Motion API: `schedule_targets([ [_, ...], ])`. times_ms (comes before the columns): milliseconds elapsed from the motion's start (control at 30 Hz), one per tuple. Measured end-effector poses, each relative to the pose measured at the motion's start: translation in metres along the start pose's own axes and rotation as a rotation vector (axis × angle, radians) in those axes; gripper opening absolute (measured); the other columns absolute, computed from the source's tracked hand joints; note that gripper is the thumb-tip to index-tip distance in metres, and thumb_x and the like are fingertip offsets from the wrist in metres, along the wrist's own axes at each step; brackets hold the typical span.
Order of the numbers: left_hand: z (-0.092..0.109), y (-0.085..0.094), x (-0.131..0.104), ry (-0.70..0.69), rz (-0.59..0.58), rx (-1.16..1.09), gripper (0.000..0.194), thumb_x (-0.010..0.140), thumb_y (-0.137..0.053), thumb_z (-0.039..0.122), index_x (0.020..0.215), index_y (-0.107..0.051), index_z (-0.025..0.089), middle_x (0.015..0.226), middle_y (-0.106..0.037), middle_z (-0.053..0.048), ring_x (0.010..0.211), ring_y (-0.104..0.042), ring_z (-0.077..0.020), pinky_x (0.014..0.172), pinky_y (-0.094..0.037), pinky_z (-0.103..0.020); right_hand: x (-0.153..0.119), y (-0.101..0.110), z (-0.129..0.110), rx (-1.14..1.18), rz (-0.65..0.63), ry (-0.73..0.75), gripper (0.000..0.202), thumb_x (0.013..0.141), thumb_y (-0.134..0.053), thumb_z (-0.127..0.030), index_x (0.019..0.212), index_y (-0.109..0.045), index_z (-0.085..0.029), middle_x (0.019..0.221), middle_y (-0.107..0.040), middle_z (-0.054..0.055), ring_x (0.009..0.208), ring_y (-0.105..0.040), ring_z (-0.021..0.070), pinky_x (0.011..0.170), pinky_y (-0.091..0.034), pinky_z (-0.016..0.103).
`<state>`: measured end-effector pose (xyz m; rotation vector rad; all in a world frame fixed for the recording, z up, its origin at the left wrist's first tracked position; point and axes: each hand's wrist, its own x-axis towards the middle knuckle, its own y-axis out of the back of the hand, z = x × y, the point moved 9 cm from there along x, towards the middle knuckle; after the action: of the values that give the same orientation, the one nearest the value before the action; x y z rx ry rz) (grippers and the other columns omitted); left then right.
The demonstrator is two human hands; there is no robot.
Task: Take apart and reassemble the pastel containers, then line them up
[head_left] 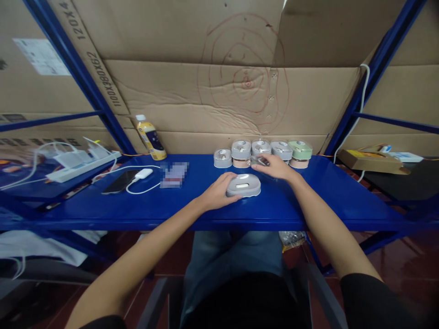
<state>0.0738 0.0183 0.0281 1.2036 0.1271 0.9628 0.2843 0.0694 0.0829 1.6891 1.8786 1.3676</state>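
Observation:
A grey oval plastic container (243, 186) with a pale slot-shaped mark on top lies near the front of the blue table. My left hand (221, 192) grips its left end, thumb along the front side and fingers behind. Further back, a row of small rounded containers stands against the cardboard. My right hand (272, 167) reaches to a stack there, thumb and forefinger around a lower grey container (255, 160). Above that sits another grey-lidded container (261, 147). Part of the lower one is hidden by my fingers.
Beside the stacks are a single grey container (222, 158) and a green-lidded one (300, 149). A yellow drink bottle (151, 138), a phone (119, 182) and a white cable adapter (143, 173) are at left. Blue posts frame the table (137, 210); an opened cardboard box (373, 162) lies right.

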Motion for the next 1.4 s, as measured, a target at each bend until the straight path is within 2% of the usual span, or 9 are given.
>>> schedule_targets([
  [133, -0.016, 0.001, 0.001, 0.107, 0.043, -0.123, 0.113, 0.074, -0.087, 0.060, 0.162, -0.031, 0.017, 0.162, -0.046, -0.024, 0.150, -0.048, -0.0414, 0.123, -0.041, -0.058, -0.008, -0.023, -0.041, 0.137, -0.120, 0.253, 0.066, 0.077, -0.087, -0.053, 0.134, -0.070, -0.025, 0.133, -0.075, 0.009, 0.121, -0.070, 0.0323, 0.108, -0.054, 0.050],
  [233, -0.023, -0.001, 0.001, 0.133, 0.031, -0.227, 0.121, 0.070, -0.091, 0.058, 0.164, -0.025, 0.019, 0.155, -0.056, -0.022, 0.144, -0.056, -0.0407, 0.119, -0.046, -0.057, -0.014, -0.044, -0.063, 0.113, -0.201, 0.352, 0.072, 0.072, -0.091, -0.053, 0.137, -0.070, -0.029, 0.138, -0.073, 0.007, 0.128, -0.068, 0.0330, 0.113, -0.051, 0.051],
  [400, -0.026, -0.002, 0.001, 0.157, 0.024, -0.259, 0.123, 0.069, -0.092, 0.057, 0.165, -0.023, 0.021, 0.153, -0.059, -0.021, 0.145, -0.054, -0.0426, 0.118, -0.045, -0.059, -0.017, -0.063, -0.074, 0.043, -0.223, 0.393, 0.073, 0.077, -0.087, -0.058, 0.142, -0.068, -0.031, 0.140, -0.072, 0.007, 0.130, -0.067, 0.0329, 0.114, -0.049, 0.052],
  [667, -0.012, 0.004, 0.004, 0.069, 0.045, -0.204, 0.100, 0.073, -0.090, 0.057, 0.154, -0.043, 0.021, 0.155, -0.058, -0.016, 0.141, -0.058, -0.0380, 0.117, -0.048, -0.050, -0.019, -0.066, -0.072, 0.007, -0.198, 0.411, 0.080, 0.074, -0.088, -0.062, 0.144, -0.066, -0.031, 0.141, -0.071, 0.009, 0.130, -0.066, 0.0343, 0.114, -0.050, 0.053],
  [867, -0.016, 0.005, 0.002, 0.044, 0.048, -0.144, 0.097, 0.079, -0.082, 0.062, 0.158, -0.043, 0.020, 0.161, -0.053, -0.016, 0.147, -0.053, -0.0379, 0.123, -0.043, -0.052, -0.016, -0.068, -0.068, 0.044, -0.181, 0.402, 0.082, 0.080, -0.079, -0.072, 0.146, -0.062, -0.026, 0.143, -0.067, 0.012, 0.131, -0.063, 0.0339, 0.113, -0.050, 0.051],
  [1033, -0.031, 0.029, -0.005, 0.153, 0.136, -0.051, 0.097, 0.076, -0.083, 0.062, 0.155, -0.048, 0.018, 0.159, -0.055, -0.018, 0.148, -0.052, -0.0405, 0.125, -0.040, -0.054, -0.003, -0.028, -0.041, 0.133, 0.109, 0.255, 0.066, 0.106, -0.029, -0.072, 0.125, -0.072, -0.026, 0.129, -0.073, 0.011, 0.126, -0.064, 0.0311, 0.116, -0.047, 0.051],
  [1133, -0.044, 0.058, -0.010, 0.268, 0.278, -0.019, 0.095, 0.076, -0.083, 0.061, 0.154, -0.049, 0.017, 0.157, -0.057, -0.018, 0.146, -0.054, -0.0396, 0.124, -0.041, -0.052, 0.001, 0.002, -0.022, 0.113, 0.264, 0.174, 0.068, 0.106, -0.026, -0.073, 0.115, -0.075, -0.025, 0.121, -0.074, 0.012, 0.120, -0.066, 0.0319, 0.112, -0.048, 0.050],
  [1267, -0.080, 0.097, -0.010, 0.581, 0.546, -0.004, 0.095, 0.080, -0.081, 0.061, 0.154, -0.047, 0.011, 0.156, -0.056, -0.024, 0.145, -0.054, -0.0414, 0.121, -0.043, -0.051, 0.000, 0.045, 0.006, 0.081, 0.499, 0.037, 0.064, 0.107, -0.028, -0.066, 0.109, -0.074, -0.023, 0.115, -0.074, 0.015, 0.115, -0.067, 0.0318, 0.107, -0.049, 0.048],
  [1400, -0.107, 0.103, 0.024, 0.772, 0.622, -0.028, 0.091, 0.081, -0.081, 0.059, 0.148, -0.048, 0.007, 0.148, -0.060, -0.029, 0.143, -0.055, -0.0442, 0.116, -0.045, -0.051, -0.019, 0.101, 0.057, -0.035, 0.902, -0.184, 0.058, 0.108, -0.024, -0.053, 0.109, -0.070, -0.018, 0.115, -0.069, 0.019, 0.118, -0.063, 0.0340, 0.108, -0.045, 0.053],
])
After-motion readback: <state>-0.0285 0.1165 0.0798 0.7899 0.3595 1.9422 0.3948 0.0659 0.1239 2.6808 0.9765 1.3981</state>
